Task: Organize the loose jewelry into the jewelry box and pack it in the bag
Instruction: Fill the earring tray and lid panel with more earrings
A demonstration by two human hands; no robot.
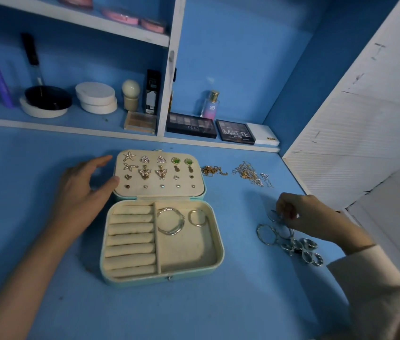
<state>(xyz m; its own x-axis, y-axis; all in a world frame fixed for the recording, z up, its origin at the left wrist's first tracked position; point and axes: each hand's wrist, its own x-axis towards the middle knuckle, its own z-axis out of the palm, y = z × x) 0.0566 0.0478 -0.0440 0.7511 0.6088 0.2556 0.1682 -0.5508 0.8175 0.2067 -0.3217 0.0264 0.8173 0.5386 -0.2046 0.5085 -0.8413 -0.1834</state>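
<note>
Jewelry box [145,282] open mid-desk [47,303], lid flat. Our left hand [83,190] steadies lid's left edge, fingers straight. Right hand [302,214] pinches silver ring [275,216] above ring pile [299,249] near right edge. We judge: sorting step; next, seat ring in roll slots [130,239]

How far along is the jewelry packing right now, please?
Done: earrings line the lid, two bangles lie in the jewelry box. In hand: the right hand pinches a ring at the silver pile. Left: ring rolls empty, chains on the table, box open, no bag visible.
</note>
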